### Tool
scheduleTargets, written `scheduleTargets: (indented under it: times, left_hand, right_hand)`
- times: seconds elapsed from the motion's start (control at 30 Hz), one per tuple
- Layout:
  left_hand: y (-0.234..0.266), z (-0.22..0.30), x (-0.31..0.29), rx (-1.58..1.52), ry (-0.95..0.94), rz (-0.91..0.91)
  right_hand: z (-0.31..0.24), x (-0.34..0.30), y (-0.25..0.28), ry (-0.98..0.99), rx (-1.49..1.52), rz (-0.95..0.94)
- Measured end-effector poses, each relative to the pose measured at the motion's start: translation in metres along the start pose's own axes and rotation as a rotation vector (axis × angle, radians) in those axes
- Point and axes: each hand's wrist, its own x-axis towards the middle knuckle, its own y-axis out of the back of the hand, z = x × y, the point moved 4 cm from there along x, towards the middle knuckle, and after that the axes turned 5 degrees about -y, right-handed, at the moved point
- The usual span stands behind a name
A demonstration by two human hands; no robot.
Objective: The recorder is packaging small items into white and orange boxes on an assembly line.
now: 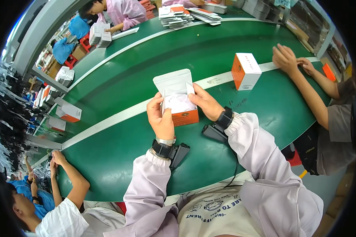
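Observation:
Between my hands is a small orange-and-white cardboard box (186, 118), its white lid flap (173, 80) standing up at the far side. White crumpled wrapping (180, 102) fills the inside. My left hand (161, 118) grips the box's left wall, thumb at the near left corner. My right hand (205, 102) holds the right side, its thumb pressed on the side flap. What lies under the wrapping is hidden. Both my wrists carry black straps with small black devices.
A closed orange-and-white box (246, 72) stands to the right, near a co-worker's hands (285, 59). Two open boxes (69, 111) sit at the left on the green table (118, 158). Flattened cartons (176, 16) are stacked at the far side. Another person (65, 189) works at the lower left.

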Motion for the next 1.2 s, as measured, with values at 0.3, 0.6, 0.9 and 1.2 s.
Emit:
scheduleTargets:
  times: [0.3,0.6,0.9,1.2]
  left_hand:
    - [-0.003,0.009,-0.002,0.268,-0.084,-0.247]
    - [0.005,0.0,0.004,0.099,-0.126,-0.25]
    - [0.013,0.003,0.005,0.171,-0.217,-0.247]
    - [0.02,0.004,0.008,0.069,-0.113,-0.227]
  right_hand:
    - [-0.009,-0.009,-0.011,0.065,-0.005,0.037]
    - [-0.023,-0.015,-0.022,0.427,-0.637,-0.084]
    - [-0.018,-0.014,-0.034,0.52,-0.826,-0.034]
    - [-0.019,-0.011,-0.041,0.52,-0.893,-0.101]
